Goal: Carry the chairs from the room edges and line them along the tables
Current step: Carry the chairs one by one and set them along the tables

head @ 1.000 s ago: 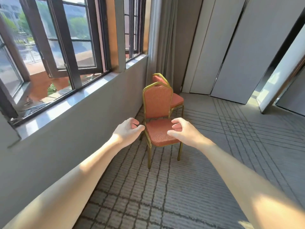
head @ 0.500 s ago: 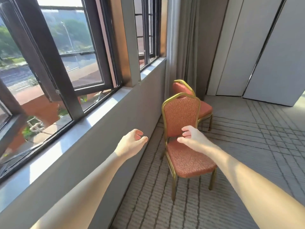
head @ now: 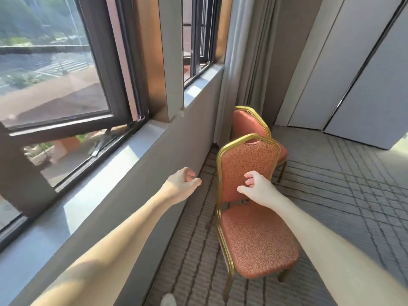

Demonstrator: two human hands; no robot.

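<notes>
Head view has closed in on the near chair (head: 254, 239), standing by the window wall (head: 187, 133) with a second chair (head: 247, 125) just behind. Both the left hand (head: 183, 184) and right hand (head: 257, 186), loosely curled and empty, now hover near its backrest; grasping looks imminent.

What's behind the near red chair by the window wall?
A second red chair, gold frame, stands by the curtain. Its backrest, a seat edge and one leg show; the near chair hides the rest of its seat and legs.
</notes>
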